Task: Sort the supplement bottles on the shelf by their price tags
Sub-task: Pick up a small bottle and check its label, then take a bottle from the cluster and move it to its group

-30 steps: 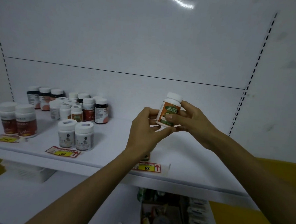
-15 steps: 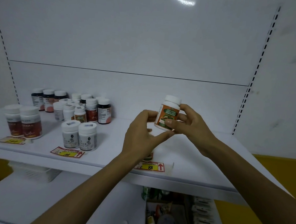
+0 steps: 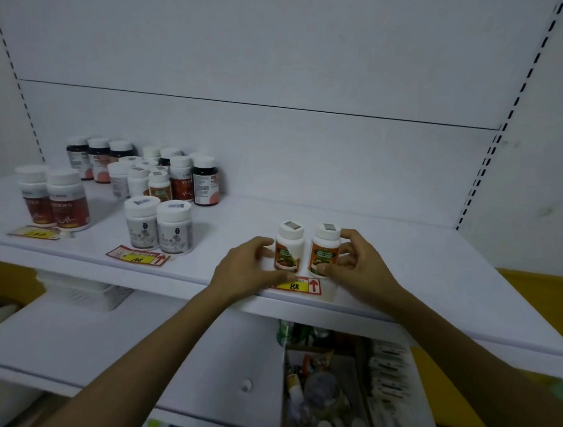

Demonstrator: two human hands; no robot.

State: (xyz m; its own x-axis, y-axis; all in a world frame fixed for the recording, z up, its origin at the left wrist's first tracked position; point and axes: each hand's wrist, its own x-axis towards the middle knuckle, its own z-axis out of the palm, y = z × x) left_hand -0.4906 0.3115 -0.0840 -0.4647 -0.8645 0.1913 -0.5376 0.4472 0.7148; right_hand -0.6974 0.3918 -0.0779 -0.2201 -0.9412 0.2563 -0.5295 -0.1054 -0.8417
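Two small white-capped bottles with orange and green labels stand side by side near the front of the white shelf [image 3: 401, 272], just behind the yellow "88" price tag [image 3: 297, 285]. My left hand [image 3: 248, 270] grips the left orange bottle [image 3: 288, 246]. My right hand [image 3: 360, 266] grips the right orange bottle [image 3: 324, 248]. Both bottles rest upright on the shelf.
Two grey-labelled bottles [image 3: 158, 226] stand behind a "108" tag [image 3: 137, 256]. Two red-labelled bottles [image 3: 54, 201] sit at the left behind another tag [image 3: 34, 232]. A mixed cluster of bottles [image 3: 151, 174] stands at the back left. A box of items [image 3: 336, 389] lies on the lower shelf.
The orange bottle held up in front of me has come down onto the shelf beside a second one. My left hand has dropped onto that second bottle.
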